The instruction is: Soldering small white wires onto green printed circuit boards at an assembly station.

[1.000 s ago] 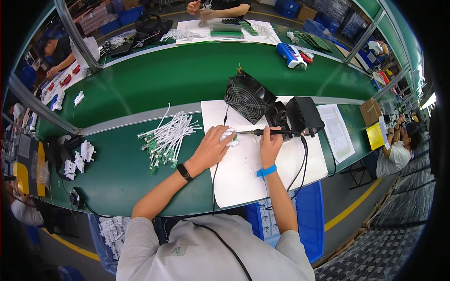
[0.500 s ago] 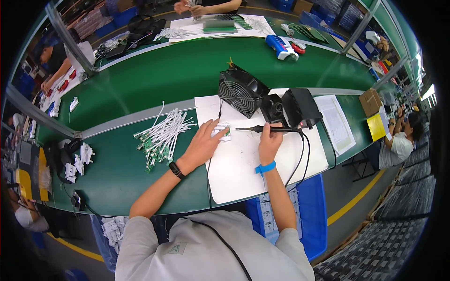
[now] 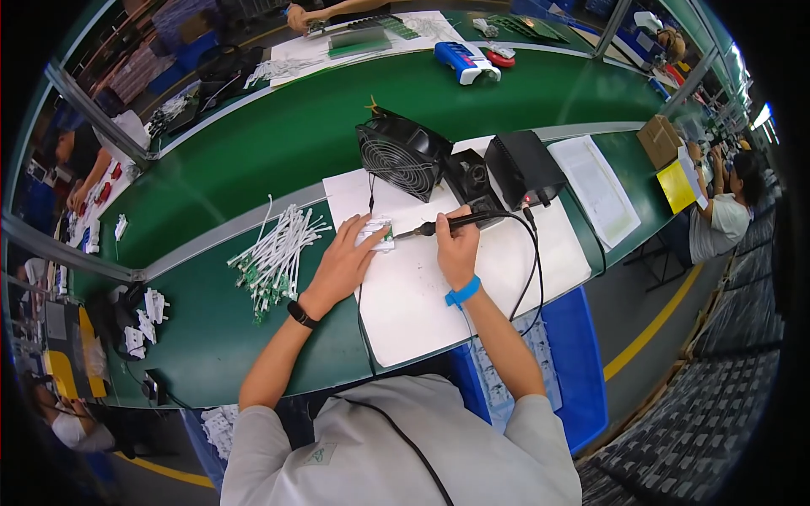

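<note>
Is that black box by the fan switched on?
Likely on. The black box shows a small red light on its front, near where the soldering iron cord plugs in.

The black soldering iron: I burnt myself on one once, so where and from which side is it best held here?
Grip the black soldering iron on its thick dark handle at the cord end, from the person's side, as the right hand does. The thin metal tip points left toward the small green circuit board under the left hand; probably hot, so keep fingers behind it.
</note>
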The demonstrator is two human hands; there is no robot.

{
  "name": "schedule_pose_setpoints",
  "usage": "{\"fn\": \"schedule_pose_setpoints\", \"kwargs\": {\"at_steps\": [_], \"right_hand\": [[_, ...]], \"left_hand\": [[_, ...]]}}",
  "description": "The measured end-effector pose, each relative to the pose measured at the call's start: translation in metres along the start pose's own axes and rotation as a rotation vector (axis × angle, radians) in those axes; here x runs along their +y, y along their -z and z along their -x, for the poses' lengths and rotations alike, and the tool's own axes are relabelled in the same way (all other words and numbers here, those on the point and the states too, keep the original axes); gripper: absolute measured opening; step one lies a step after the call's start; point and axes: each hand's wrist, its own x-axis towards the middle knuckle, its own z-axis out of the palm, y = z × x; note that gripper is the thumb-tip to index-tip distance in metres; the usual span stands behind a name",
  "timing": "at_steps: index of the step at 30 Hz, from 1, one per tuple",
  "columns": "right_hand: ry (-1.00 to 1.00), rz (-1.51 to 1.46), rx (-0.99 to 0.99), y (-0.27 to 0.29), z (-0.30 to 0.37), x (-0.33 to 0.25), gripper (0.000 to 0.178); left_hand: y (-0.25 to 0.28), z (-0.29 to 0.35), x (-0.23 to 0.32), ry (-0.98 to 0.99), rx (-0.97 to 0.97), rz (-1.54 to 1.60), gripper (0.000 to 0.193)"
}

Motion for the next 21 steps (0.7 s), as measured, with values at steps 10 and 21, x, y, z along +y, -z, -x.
{"fn": "schedule_pose_setpoints", "kwargs": {"at_steps": [10,21], "right_hand": [[0.026,0.042,0.103,0.000,-0.002,0.003,0.015],[0.092,0.086,0.208,0.010,-0.005,-0.016,0.008]], "left_hand": [[-0.001,-0.001,-0.003,0.000,0.013,-0.023,0.050],[-0.008,-0.016,0.010,0.059,0.150,-0.074,0.037]]}}
